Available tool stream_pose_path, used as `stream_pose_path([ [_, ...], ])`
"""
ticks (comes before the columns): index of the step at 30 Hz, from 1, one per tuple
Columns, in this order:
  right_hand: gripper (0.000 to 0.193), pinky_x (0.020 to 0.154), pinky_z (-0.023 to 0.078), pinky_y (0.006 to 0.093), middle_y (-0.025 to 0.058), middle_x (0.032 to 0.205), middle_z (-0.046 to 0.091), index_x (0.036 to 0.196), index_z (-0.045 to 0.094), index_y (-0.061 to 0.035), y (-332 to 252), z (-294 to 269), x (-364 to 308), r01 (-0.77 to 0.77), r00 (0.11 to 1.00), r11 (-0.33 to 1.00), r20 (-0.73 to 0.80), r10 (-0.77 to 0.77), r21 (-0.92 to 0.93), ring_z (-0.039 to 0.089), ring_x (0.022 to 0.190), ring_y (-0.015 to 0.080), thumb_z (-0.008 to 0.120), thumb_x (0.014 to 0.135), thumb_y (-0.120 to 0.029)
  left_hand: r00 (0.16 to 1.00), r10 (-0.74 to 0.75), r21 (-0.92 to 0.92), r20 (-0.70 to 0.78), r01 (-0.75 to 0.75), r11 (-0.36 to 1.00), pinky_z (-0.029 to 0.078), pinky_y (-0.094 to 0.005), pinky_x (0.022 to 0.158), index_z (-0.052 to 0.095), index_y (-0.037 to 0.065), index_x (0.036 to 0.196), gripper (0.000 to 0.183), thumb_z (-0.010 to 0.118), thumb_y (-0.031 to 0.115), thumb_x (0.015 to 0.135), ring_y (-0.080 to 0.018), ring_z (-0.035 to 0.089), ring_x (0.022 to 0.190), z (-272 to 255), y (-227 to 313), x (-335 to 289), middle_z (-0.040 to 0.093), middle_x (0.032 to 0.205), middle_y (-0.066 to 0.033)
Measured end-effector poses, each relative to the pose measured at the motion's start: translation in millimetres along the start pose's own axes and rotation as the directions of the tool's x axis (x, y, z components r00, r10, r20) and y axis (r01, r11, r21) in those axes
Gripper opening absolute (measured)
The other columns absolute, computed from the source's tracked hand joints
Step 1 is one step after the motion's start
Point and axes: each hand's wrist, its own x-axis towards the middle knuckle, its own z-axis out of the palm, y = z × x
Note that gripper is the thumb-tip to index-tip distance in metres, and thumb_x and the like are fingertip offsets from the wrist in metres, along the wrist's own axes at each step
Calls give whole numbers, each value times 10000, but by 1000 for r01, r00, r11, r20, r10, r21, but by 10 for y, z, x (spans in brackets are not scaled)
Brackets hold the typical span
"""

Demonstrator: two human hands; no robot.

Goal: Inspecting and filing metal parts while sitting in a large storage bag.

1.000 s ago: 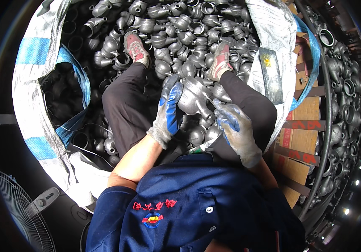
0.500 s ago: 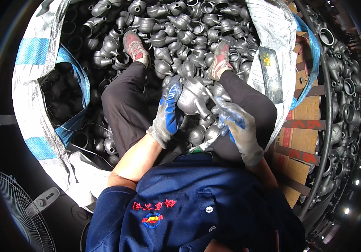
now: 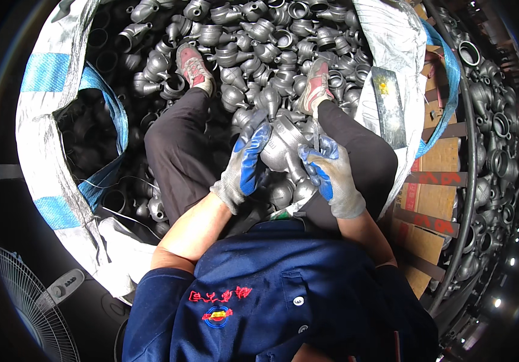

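Note:
Between my hands sits a dark grey metal casting (image 3: 283,146), with a round body, a ringed collar toward the top and a narrow neck pointing down right. My left hand (image 3: 245,158), in a grey and blue glove, grips its left side; some fingertips are hidden behind it. My right hand (image 3: 330,171), gloved alike, is closed around a thin, flat metal strip tool (image 3: 316,134) that stands nearly upright against the casting's right side. Whether the tool touches the casting I cannot tell. More such castings (image 3: 280,194) lie right below.
I sit with my legs in a big white woven bag (image 3: 36,145) heaped with castings (image 3: 265,51). A dark flat plate (image 3: 388,108) rests on its right side. Beyond are cardboard-lined slats (image 3: 434,181) and another casting pile (image 3: 489,139). A fan (image 3: 30,308) stands lower left.
My right hand has come up and left, closer to the casting, and the strip tool has turned more upright. The casting has shifted slightly right with my left hand.

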Motion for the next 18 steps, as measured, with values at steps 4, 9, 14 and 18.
stream_pose_path([
  [4,185,653,528,213,67,848,626,1000,591,38,31,69,21,29,1000,975,3,-30,218,609,723,92,616,817,38,965,261,497,-4,-225,838,374,-354,1044,269,78,1445,581,538,142,934,-216,430,1256,-59,-56,27,384,1405,-116],
  [9,236,757,544,253,94,924,632,1064,566,49,62,34,-14,49,999,962,-6,-50,268,630,818,123,584,828,59,999,42,97,-17,-40,994,368,-360,1050,273,83,1442,547,502,186,956,-218,430,1264,71,36,-33,399,1399,-97],
  [14,261,781,543,272,108,964,622,1102,553,53,60,-30,-17,50,998,976,24,-56,211,623,850,136,577,843,36,997,-34,8,72,33,999,388,-359,1035,280,97,1439,507,453,228,980,-216,458,1242,89,42,-59,425,1383,-82],
  [18,277,784,541,268,105,971,623,1133,544,49,93,-49,45,4,998,959,61,-23,284,625,847,137,564,858,21,999,36,117,5,-36,993,398,-357,1025,288,100,1434,484,427,236,991,-208,469,1231,58,-35,-15,435,1374,-85],
])
